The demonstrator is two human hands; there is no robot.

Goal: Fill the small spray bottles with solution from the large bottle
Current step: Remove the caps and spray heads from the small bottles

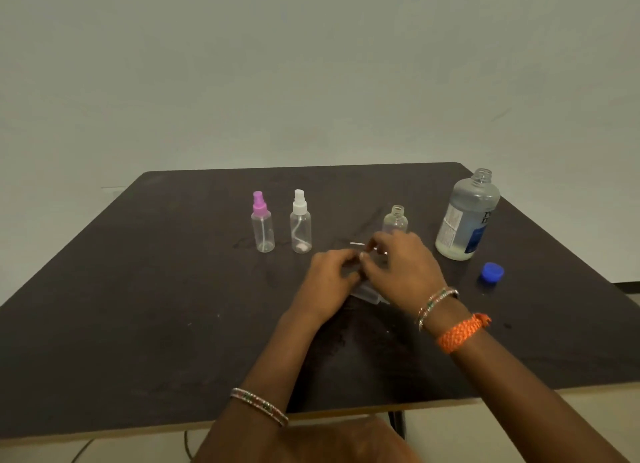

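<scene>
Two small clear spray bottles stand capped on the dark table [138, 289]: one with a pink sprayer [262, 223], one with a white sprayer [300, 223]. A third small bottle [395, 217] stands uncapped just behind my right hand [403, 266]. The large bottle [467, 216], open and about a quarter full of clear liquid, stands at the right, with its blue cap [491, 272] lying in front of it. My left hand [330, 275] and right hand meet at the table's middle, fingers curled round a clear plastic piece [370, 293]. A thin white tube [356, 243] pokes out above the fingers. Most of the piece is hidden.
A plain pale wall rises behind the table. The table's front edge runs just below my forearms, and its right edge passes close behind the large bottle. Bangles and an orange thread band sit on my wrists.
</scene>
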